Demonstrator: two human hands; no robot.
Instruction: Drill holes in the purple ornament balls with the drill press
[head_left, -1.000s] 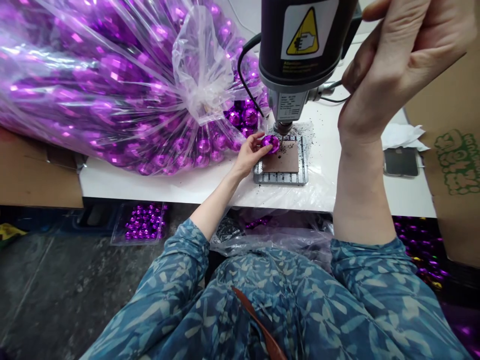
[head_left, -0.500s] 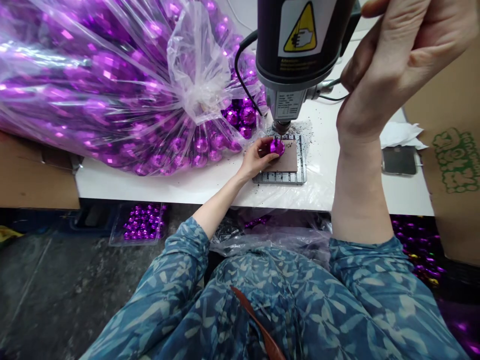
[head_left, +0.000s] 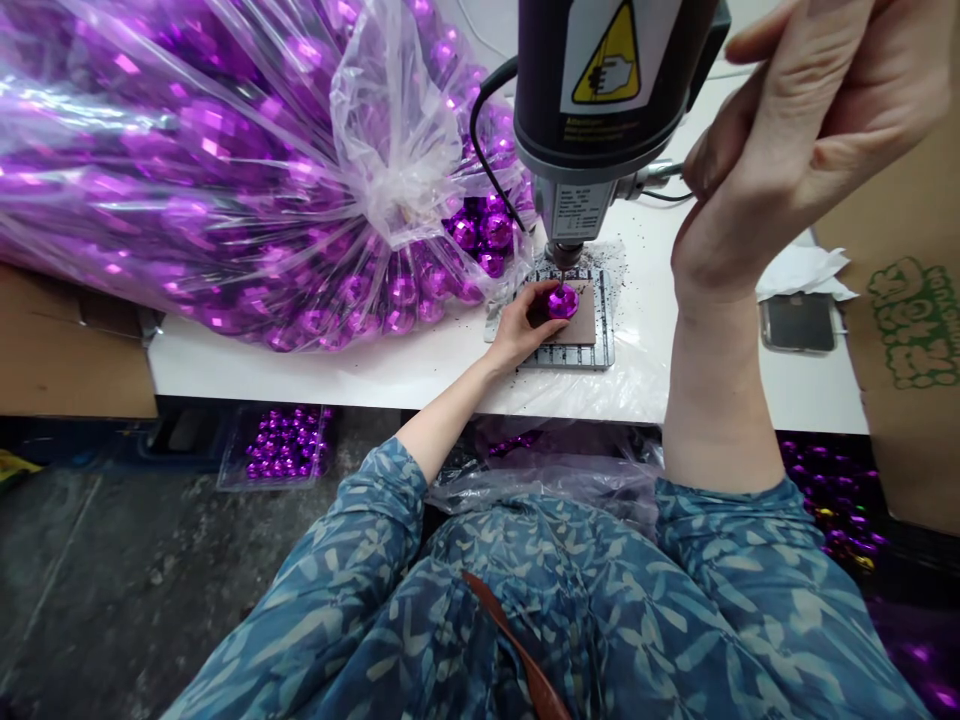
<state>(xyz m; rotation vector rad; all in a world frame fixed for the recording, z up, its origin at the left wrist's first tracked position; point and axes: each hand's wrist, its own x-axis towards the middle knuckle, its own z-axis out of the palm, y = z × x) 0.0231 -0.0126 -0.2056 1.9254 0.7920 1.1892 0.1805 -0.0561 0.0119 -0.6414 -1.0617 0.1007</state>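
Two hands work around the drill [head_left: 592,140]: our right hand [head_left: 799,175] curls at its side rod [head_left: 660,172], though whether it grips we cannot tell. Below the drill, our left hand [head_left: 520,328] pinches the purple ball [head_left: 564,301] between thumb and fingers. We have just shifted that ball further over the brown board [head_left: 581,331], so it looks lined up beneath the bit [head_left: 563,277]. Left of the drill sits the bulging bag [head_left: 225,200].

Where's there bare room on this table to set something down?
The white tabletop shows mostly bare in a strip between the stuffed bag and its front edge, and in a smaller patch bordered by the phone, right forearm and cardboard box. It's crowded between drill and metal base, where the left hand holds a purple ball.
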